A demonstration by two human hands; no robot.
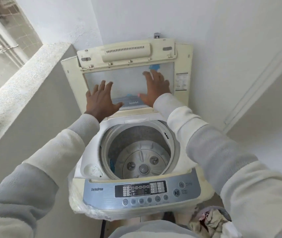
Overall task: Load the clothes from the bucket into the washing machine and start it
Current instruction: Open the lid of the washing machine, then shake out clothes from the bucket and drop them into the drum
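Observation:
A cream top-loading washing machine (85,170) stands against the white wall, its folding lid (126,78) raised upright. Both hands are flat on the lid's clear panel with spread fingers: my left hand (100,100) at its lower left, my right hand (155,88) at its right side. Below them the steel drum (136,152) is open, with only a small blue patch on its left wall. The grey control panel (142,191) faces me. At the bottom right, crumpled clothes (212,220) show in a bucket, mostly hidden by my right sleeve.
A low concrete ledge (33,69) runs along the left, with a railing (1,30) beyond it. A white wall and door frame (257,79) close in on the right. Plastic wrap (78,205) hangs round the machine's front left corner.

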